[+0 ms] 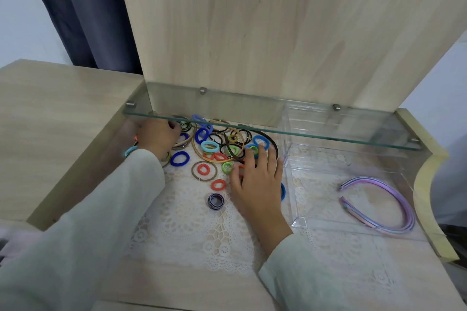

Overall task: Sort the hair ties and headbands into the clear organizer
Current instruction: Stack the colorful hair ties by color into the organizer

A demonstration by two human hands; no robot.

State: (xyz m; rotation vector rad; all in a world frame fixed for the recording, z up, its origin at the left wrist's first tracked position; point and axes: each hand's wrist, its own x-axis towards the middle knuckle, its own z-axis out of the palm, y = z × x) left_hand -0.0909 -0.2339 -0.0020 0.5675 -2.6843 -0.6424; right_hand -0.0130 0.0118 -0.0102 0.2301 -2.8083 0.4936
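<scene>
The pastel headbands (409,219) are lying stacked flat inside the clear organizer (326,199) on the right of the desk, their long axis running left to right and slanting toward the near edge, open ends pointing left toward the pile and curved crowns facing right. The loose hair ties (214,144) are sitting heaped on the lace mat (192,235), partly under the glass shelf (278,131), just left of the organizer. The right hand (257,179) is lying palm down with fingers spread and straight, its fingertips touching ties at the pile's right edge, grasping nothing. The left hand (158,135) is curling its fingers into the pile's left side; whether it is gripping a tie cannot be told.
</scene>
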